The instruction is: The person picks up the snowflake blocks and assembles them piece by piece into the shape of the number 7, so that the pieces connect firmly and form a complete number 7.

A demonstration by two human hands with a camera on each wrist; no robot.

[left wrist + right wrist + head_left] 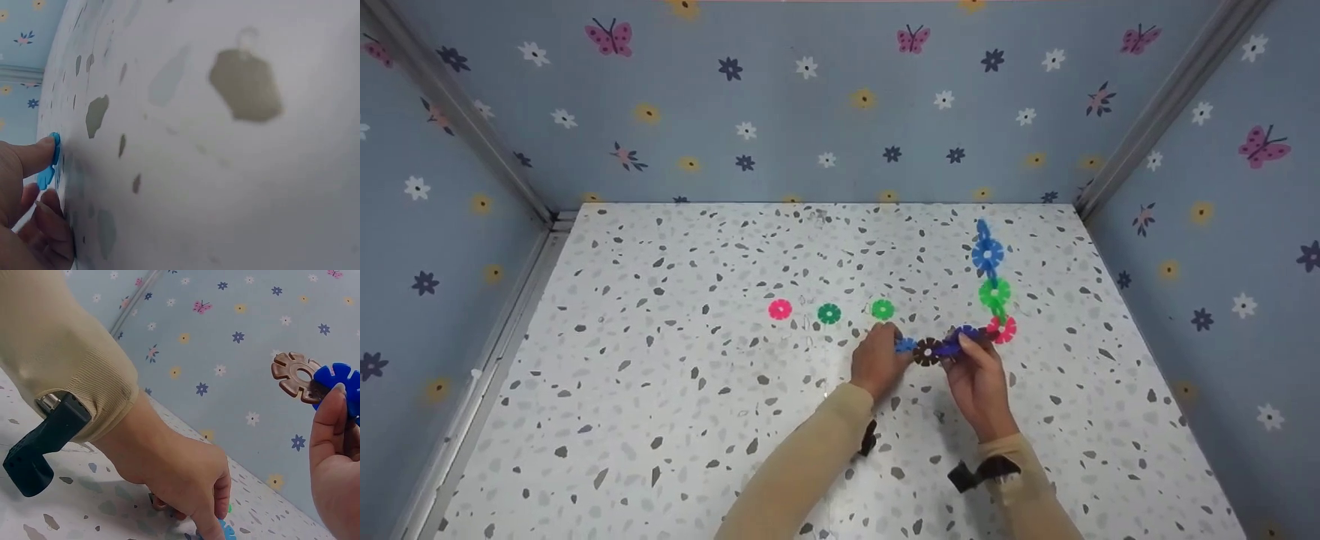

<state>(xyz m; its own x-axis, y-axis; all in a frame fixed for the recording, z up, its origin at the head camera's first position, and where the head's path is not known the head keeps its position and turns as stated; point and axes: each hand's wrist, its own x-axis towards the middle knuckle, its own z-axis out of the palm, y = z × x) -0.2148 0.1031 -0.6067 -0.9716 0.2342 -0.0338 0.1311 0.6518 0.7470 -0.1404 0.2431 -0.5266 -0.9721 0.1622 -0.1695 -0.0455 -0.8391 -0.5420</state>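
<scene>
My left hand [880, 358] is low over the table and pinches a light blue slotted disc [905, 345], thumb against its face in the left wrist view. My right hand [979, 382] pinches a dark blue slotted disc [340, 391] between thumb and fingers. Joined to that one is a brown disc [928, 352], raised off the table in the right wrist view and apart from the light blue disc. From the right hand the chain runs on through a pink disc [1002, 329], green discs [994, 293] and blue discs [988, 254] toward the back.
Loose on the speckled table [660, 420], left of the chain, lie a pink disc [780, 309], a dark green disc [829, 313] and a light green disc [883, 309] in a row. Patterned wall panels [825, 97] enclose the back and both sides.
</scene>
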